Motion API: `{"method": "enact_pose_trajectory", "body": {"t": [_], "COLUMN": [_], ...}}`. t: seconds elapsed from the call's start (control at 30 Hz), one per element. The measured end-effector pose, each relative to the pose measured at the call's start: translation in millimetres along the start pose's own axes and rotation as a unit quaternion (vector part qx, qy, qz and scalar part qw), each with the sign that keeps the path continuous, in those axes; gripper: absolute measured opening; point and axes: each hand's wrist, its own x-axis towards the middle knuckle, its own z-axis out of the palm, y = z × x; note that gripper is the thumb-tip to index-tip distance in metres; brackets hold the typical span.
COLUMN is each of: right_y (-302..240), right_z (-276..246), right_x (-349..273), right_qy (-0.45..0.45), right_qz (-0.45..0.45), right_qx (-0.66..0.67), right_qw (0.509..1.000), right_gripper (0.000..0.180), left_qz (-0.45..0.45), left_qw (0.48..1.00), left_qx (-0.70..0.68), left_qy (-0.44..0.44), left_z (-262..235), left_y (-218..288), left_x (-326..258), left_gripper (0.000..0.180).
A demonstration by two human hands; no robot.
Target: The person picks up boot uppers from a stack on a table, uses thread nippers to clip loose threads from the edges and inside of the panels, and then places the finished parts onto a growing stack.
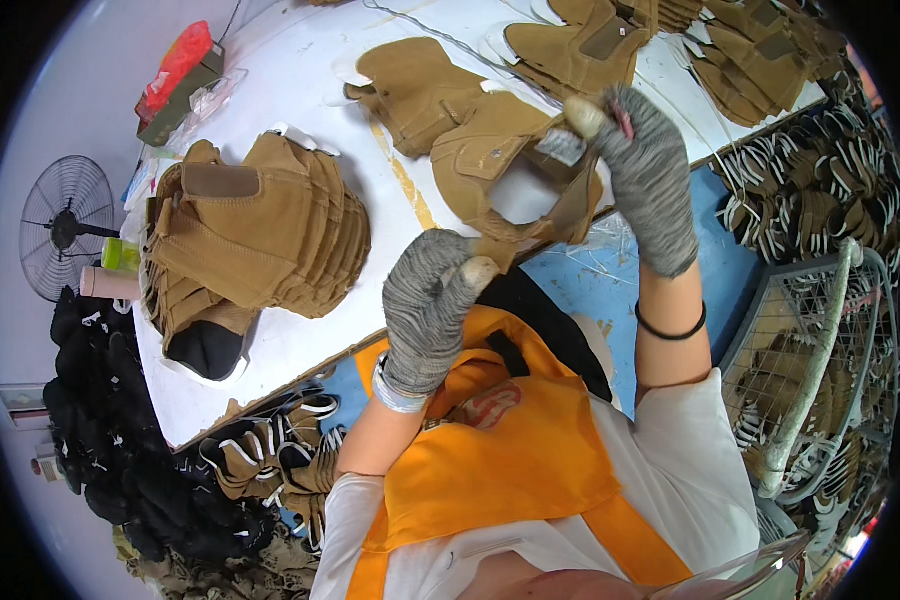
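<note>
A brown suede shoe upper with a wide opening is held over the table's near edge between my two hands. My left hand, in a grey knitted glove with bare fingertips, pinches its near edge. At its right side my right hand, gloved the same way, closes thumb and fingers on the upper's edge beside a small pale label. Another brown upper lies flat just beyond it. To the left, a thick stack of brown uppers rests on the white table.
More brown uppers lie at the table's far side. A wire basket of shoe parts stands at my right, near a heap of brown pieces. Left are a black fan, a pink cup and a black pile.
</note>
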Motion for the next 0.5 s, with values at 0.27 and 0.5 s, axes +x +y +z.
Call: {"method": "enact_pose_trajectory", "body": {"t": [0.27,0.5], "right_y": [-28,-81], "right_z": [4,-13], "right_x": [16,35], "right_qy": [-0.030,-0.038], "right_qz": [-0.114,-0.102], "right_qx": [-0.207,-0.125], "right_qw": [0.971,0.986], "right_gripper": [0.019,0.025], "left_qz": [0.006,-0.117], "left_qw": [0.999,0.930], "left_qx": [-0.042,-0.336], "left_qy": [0.028,0.092], "left_z": [-3,-8], "left_y": [32,-9], "left_x": [15,36], "left_gripper": [0.030,0.042]}}
